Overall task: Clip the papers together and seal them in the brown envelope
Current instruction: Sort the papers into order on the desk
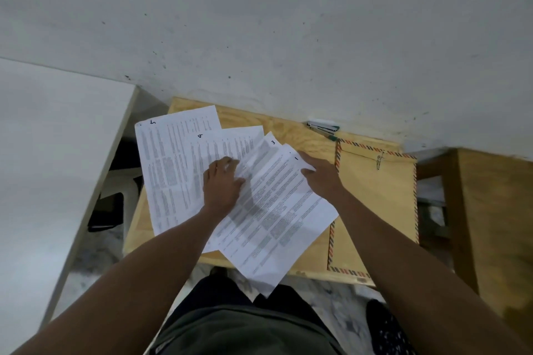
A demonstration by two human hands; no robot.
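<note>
I count four visible printed sheets (178,170) fanned across the left and middle of the wooden table (291,130), hand-numbered 5, 4, 3 and 1; any further sheet beneath I cannot tell. My left hand (220,184) lies flat on the fan, fingers loosely spread, pressing the middle sheets. My right hand (320,176) pinches the top corner of sheet 1 (282,210), whose lower end overhangs the near edge. One brown envelope (375,196) with striped border lies along the right edge, partly under sheet 1 and my right forearm. One stapler (323,127) sits at the far edge against the wall. One metal clip (380,160) rests on the envelope's far end.
</note>
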